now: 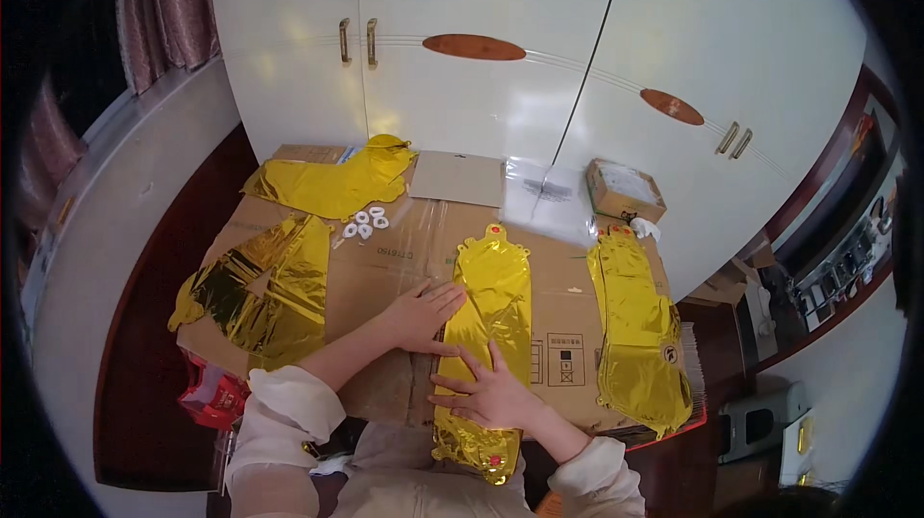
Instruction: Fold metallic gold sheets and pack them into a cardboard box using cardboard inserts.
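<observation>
A flat, uninflated gold foil balloon (496, 297) lies lengthwise in front of me, a small red spot at each end. Its near end hangs over the cardboard's edge toward my lap. My left hand (423, 314) is laid flat by the balloon's left edge, fingertips touching the foil. Lower down, my right hand (493, 391) rests on the foil with its fingers spread. Neither hand grips anything. Beneath is a brown cardboard surface (385, 272).
More gold foil balloons lie at the far left (322, 189), left (289, 277) and right (630, 325). Several white rings (364, 227) sit near the left pair. At the back are a grey-brown card (457, 179), a clear plastic bag (544, 200) and a small box (626, 191), before white cabinets (462, 104).
</observation>
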Demonstrator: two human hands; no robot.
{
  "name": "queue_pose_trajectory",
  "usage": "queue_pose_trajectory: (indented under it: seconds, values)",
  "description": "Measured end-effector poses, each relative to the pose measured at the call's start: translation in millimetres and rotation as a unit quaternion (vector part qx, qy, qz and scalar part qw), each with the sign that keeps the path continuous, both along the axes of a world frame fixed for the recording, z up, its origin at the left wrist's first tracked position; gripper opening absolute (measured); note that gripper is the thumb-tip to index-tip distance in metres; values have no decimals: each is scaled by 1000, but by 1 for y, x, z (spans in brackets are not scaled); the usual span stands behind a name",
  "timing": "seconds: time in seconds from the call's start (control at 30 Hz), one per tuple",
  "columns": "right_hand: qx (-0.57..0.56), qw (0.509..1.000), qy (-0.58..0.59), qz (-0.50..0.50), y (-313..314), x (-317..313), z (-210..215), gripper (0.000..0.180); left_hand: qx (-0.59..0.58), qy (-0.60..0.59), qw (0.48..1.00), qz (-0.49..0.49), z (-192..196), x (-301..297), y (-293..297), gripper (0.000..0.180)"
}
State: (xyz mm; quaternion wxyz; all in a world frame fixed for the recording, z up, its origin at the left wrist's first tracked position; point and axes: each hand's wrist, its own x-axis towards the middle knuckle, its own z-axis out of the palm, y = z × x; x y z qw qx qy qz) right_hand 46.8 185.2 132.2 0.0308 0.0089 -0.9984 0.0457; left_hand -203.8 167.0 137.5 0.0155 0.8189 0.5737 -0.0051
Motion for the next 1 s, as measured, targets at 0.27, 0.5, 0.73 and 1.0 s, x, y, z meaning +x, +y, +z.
queue_pose_trajectory:
  seconds: [0.27,0.5,0.73,1.0]
  values:
    - [-19,1000,18,0,-2,3,1,44,-44,22,998,34,7,-9,26,119]
    - [-56,998,10,13,-9,8,4,43,-48,14,996,69,2,-14,43,125]
    - [-89,995,-8,36,-11,9,1,43,-47,7,996,80,1,-15,47,127]
    - [-196,979,55,0,9,7,5,46,61,-40,991,111,-13,-12,40,100]
